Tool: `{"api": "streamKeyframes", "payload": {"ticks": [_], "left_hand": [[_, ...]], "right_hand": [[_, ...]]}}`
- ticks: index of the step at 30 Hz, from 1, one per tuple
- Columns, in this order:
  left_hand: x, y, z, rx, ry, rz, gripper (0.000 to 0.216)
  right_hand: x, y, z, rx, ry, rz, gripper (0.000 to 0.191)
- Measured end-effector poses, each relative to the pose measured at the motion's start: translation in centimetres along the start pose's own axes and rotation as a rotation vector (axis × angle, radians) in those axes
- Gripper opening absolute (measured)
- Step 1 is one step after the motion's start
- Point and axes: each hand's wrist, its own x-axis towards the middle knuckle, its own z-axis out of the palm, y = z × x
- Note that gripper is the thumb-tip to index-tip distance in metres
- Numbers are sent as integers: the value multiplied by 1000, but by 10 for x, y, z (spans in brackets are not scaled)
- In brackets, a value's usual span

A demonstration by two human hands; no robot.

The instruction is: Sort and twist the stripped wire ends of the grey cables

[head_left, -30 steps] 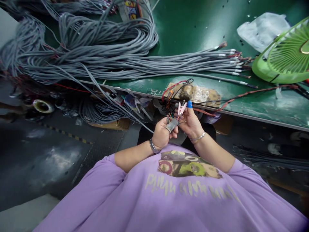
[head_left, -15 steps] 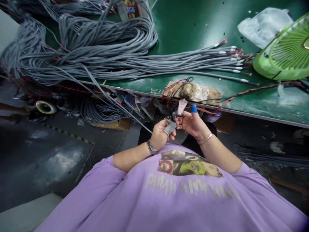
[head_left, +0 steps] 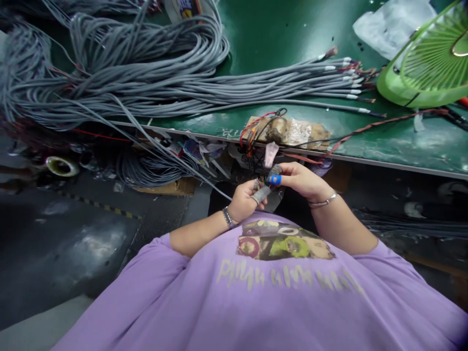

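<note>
In front of my lap, my left hand is closed round the end of a grey cable, which comes down from the bench at the left. Thin coloured wires fan out of that end between the two hands. Grey wrapping covers the left thumb and a fingertip. My right hand pinches at the wires from the other side, with a blue cover on its thumb and grey wrapping on a finger. The exact wire between its fingertips is hidden.
A large bundle of grey cables lies along the green bench, stripped ends to the right. At the bench edge sits a stained board with wires and a pink piece hanging. A green fan stands right, by a plastic bag.
My right hand has turned over: its raised thumb has come down onto the wires, closing against the fingers. My left hand keeps its hold on the cable. The view has shifted slightly.
</note>
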Motion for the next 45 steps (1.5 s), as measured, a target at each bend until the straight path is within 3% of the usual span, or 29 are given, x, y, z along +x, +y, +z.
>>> {"api": "streamKeyframes", "payload": {"ticks": [8,11,16,24,32,40,45], "left_hand": [[3,-2,-1,62,-113,-135,30],[3,-3,-2,30,-56,-96,31],[4,-4,-3,-56,40,-35,37],[5,-8,-4,-15,-22,-59,37],[5,-13,-8,-84,60,9,39],[4,-2,-4,-189,78,-20,42],[7,14,1,-232,44,-25,43]], "right_hand": [[-2,-1,16,-136,31,-63,32],[-6,0,13,-101,108,-86,35],[-14,8,9,26,131,37,41],[-4,16,30,36,241,-22,33],[2,19,32,82,312,22,41],[7,29,13,437,296,88,45],[23,25,8,465,133,115,52]]}}
